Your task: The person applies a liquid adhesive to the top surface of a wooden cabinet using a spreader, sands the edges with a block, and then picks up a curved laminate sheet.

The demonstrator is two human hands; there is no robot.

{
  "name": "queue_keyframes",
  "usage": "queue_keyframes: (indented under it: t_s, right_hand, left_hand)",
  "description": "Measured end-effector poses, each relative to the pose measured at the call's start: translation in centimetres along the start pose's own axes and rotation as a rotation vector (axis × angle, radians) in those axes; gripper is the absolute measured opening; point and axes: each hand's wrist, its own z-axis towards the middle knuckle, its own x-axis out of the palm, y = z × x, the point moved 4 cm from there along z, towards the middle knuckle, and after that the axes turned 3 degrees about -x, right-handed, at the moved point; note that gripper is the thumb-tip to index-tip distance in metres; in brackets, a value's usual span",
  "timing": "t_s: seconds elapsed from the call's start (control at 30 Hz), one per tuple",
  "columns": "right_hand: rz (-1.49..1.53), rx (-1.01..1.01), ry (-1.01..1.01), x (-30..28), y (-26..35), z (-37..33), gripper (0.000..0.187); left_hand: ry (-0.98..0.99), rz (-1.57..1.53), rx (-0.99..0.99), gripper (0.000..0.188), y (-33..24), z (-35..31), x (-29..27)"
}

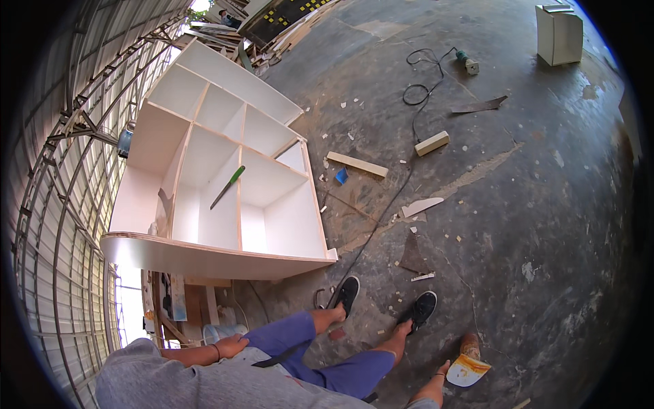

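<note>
Honestly, my right hand (455, 368) gripped a scraper (467, 369); my left hand (231, 345) rested loose at my hip. Dangling loosely, it could've dropped near my shoes (422, 308).

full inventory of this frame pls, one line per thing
shelf unit: 1, white, lying on its back at left, open compartments facing up
handled tool: 1, green handle, lying in a middle compartment of the shelf unit
wood blocks: 2, pale, on the floor right of the shelf unit
power tool: 1, green and grey, top centre, black cord trailing toward the feet
small cabinet: 1, white, top right
blue scrap: 1, by the nearer block
offcuts and chips: many, pale and dark, scattered on the grey floor
metal grille: 1, grey, along the left edge
shoes: 2, black, lower centre
left hand: 1, resting on the thigh, empty
right hand: 1, holding a white and orange object, kind unclear
</note>
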Motion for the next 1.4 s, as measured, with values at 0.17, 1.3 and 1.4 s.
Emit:
queue_keyframes:
  t_s: [0.17, 1.3, 1.4]
  right_hand:
    - [0.181, 0.276, 0.271, 2.6, -14.4, 5.8, 0.034]
    - [-0.450, -1.164, 0.003, -13.0, 28.3, -36.9, 0.016]
    - [-0.420, -0.956, -0.013, -15.6, 28.8, -45.2, 0.025]
  left_hand:
    - [0.116, 0.031, 0.176, 0.061, 2.6, 4.4, 2.7]
    - [-0.144, -0.513, 0.730, 0.041, -11.6, 11.7, -0.8]
    - [-0.099, -0.362, 0.847, 0.041, -12.2, 14.8, 0.2]
